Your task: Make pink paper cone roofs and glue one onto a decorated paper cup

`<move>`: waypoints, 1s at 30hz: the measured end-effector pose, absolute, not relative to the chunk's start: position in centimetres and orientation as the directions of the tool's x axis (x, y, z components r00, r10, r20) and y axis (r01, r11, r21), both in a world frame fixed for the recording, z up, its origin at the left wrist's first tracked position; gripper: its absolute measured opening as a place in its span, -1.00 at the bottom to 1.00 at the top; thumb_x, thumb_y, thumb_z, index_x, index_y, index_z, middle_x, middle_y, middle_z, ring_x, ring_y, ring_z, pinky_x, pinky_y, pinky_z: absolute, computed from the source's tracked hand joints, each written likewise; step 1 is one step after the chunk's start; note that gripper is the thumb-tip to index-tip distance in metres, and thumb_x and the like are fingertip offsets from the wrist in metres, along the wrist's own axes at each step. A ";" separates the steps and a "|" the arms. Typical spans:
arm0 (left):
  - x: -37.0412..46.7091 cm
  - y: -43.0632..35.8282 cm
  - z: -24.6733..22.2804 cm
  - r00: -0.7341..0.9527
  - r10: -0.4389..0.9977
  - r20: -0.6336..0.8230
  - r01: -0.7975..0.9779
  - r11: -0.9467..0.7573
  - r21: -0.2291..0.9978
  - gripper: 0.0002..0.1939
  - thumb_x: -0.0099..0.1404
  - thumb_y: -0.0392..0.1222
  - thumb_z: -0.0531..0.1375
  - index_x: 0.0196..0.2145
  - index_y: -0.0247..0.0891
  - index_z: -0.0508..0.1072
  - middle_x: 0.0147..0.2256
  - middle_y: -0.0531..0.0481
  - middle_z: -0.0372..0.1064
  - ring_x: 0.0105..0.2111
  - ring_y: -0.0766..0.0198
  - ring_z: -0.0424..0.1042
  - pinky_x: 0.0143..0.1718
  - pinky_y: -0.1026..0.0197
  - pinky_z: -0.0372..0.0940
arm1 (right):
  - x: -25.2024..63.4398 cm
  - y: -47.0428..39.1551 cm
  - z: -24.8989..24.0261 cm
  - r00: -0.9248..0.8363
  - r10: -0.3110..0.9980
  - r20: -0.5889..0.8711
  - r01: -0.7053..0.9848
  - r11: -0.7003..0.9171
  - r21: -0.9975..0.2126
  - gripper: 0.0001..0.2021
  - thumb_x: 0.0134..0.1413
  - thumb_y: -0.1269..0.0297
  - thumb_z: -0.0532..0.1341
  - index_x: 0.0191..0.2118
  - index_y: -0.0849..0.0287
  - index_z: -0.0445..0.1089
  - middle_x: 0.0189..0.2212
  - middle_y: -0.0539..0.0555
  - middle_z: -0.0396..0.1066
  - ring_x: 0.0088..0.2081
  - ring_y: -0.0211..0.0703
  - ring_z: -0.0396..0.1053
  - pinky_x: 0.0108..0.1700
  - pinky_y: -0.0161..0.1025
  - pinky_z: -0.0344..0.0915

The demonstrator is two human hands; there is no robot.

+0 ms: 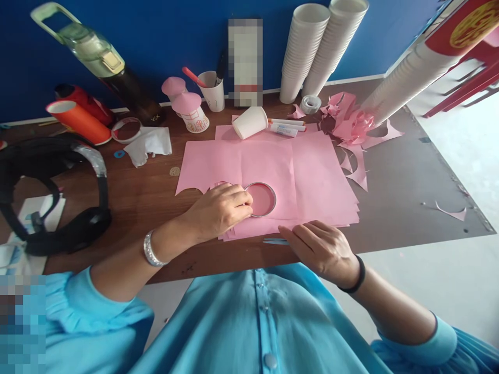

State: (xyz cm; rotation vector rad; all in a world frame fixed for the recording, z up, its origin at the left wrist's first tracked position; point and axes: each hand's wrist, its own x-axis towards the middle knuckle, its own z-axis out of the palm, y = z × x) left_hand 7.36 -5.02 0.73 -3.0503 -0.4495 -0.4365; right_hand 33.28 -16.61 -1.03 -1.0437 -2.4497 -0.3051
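Note:
My left hand (230, 208) is closed, its fingertips pinching the left rim of a thin round ring (274, 200). The ring lies flat on a stack of pink paper sheets (315, 176), with pink showing inside it. Beside my left fingers, the sheets' left front edge has curved cut-outs. My right hand (317, 244) rests at the front edge of the stack, its fingers stretched out to the left. Just under its fingertips lies a slim blue tool (275, 241), partly hidden by the hand; I cannot tell its kind.
A paper cup (250, 123) lies on its side near white markers (284, 129). Behind stand cup stacks (306, 47), a pen cup (213, 96) and a decorated cup with a pink cone (196, 120). Pink scraps (356, 161) lie right; a bottle (128, 83) and black headgear (103, 192) left.

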 end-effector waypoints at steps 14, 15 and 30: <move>6.3 -6.0 0.5 0.854 0.358 0.377 0.379 -0.925 0.020 -0.84 0.44 -0.39 0.16 -0.18 -0.27 0.54 -0.24 -0.06 0.52 -0.21 0.19 0.45 -0.06 0.10 0.40 | 35.1 -15.7 0.0 -0.564 0.656 0.501 0.786 0.612 0.083 -0.81 0.26 0.55 0.24 -0.05 0.30 0.51 -0.55 -0.02 0.36 -0.51 -0.24 0.23 -0.38 -0.20 0.16; 6.2 -6.3 0.5 0.849 0.363 0.383 0.385 -0.923 0.020 -0.83 0.43 -0.40 0.15 -0.18 -0.26 0.54 -0.23 -0.05 0.52 -0.23 0.20 0.46 -0.10 0.12 0.40 | 35.8 -15.1 0.2 -0.537 0.679 0.502 0.816 0.568 0.104 -0.82 0.28 0.52 0.25 -0.04 0.27 0.52 -0.54 -0.02 0.39 -0.50 -0.24 0.24 -0.37 -0.21 0.16; 8.2 -11.8 -0.3 0.905 0.192 0.380 0.224 -0.974 -0.043 -0.87 0.37 -0.42 0.18 -0.16 -0.40 0.52 -0.33 -0.10 0.50 -0.39 0.27 0.46 -0.41 0.18 0.41 | 40.5 -8.2 -0.2 -0.374 0.822 0.430 0.926 0.356 0.126 -0.78 0.35 0.26 0.21 -0.01 0.21 0.51 -0.14 0.27 0.51 -0.18 0.07 0.43 -0.26 -0.11 0.26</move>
